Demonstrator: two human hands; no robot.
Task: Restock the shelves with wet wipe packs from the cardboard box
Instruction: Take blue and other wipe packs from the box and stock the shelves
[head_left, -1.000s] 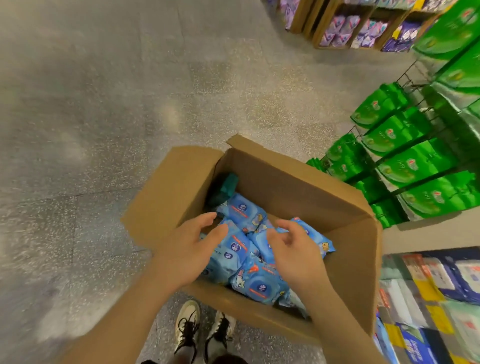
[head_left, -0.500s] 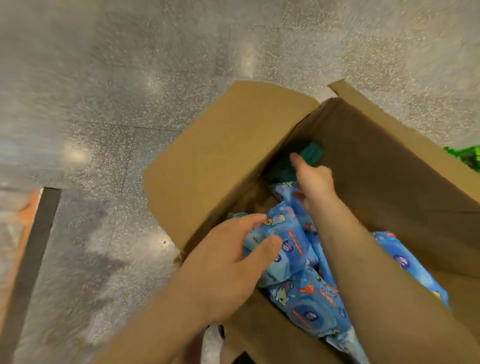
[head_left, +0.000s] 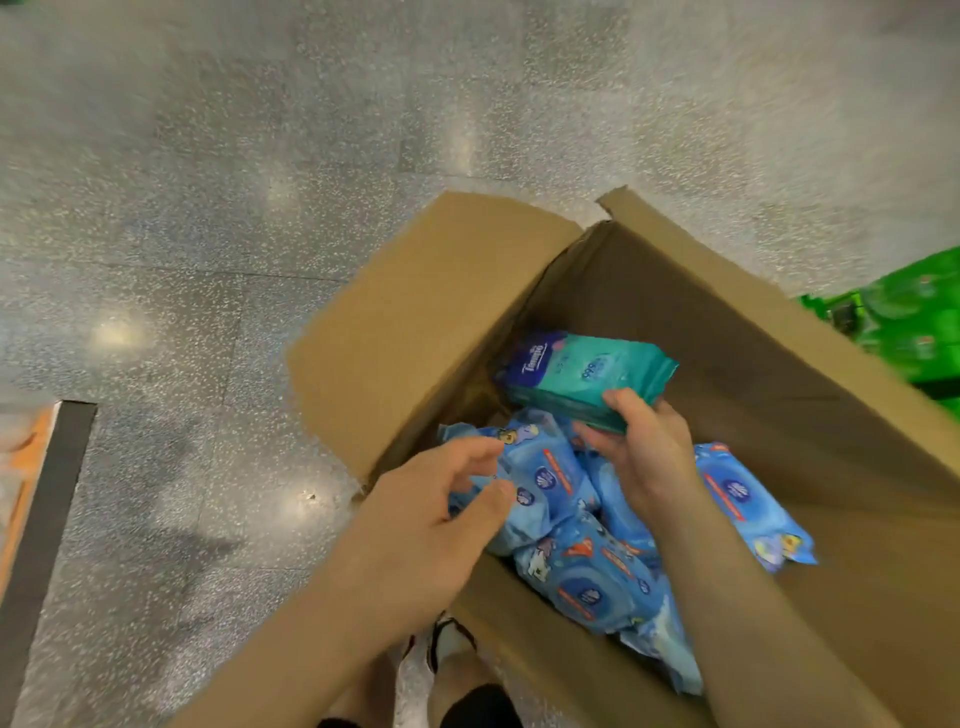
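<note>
An open cardboard box (head_left: 810, 415) stands on the floor in front of me, holding several blue wet wipe packs (head_left: 587, 571). My right hand (head_left: 649, 457) grips a teal wet wipe pack (head_left: 582, 371) by its near end and holds it above the blue packs at the box's far left corner. My left hand (head_left: 431, 519) hovers over the box's near left edge, fingers loosely spread, just above a blue pack; I cannot tell whether it touches it.
The box's left flap (head_left: 415, 322) lies folded outward over the speckled grey floor (head_left: 208, 208). Green packs (head_left: 904, 322) on a rack show at the right edge. A dark-edged orange fixture (head_left: 36, 509) sits at the far left. My shoes (head_left: 431, 660) are below the box.
My right hand reached to the far left corner of the box, took hold of the teal pack and lifted it up. My left hand stayed near the box's left edge.
</note>
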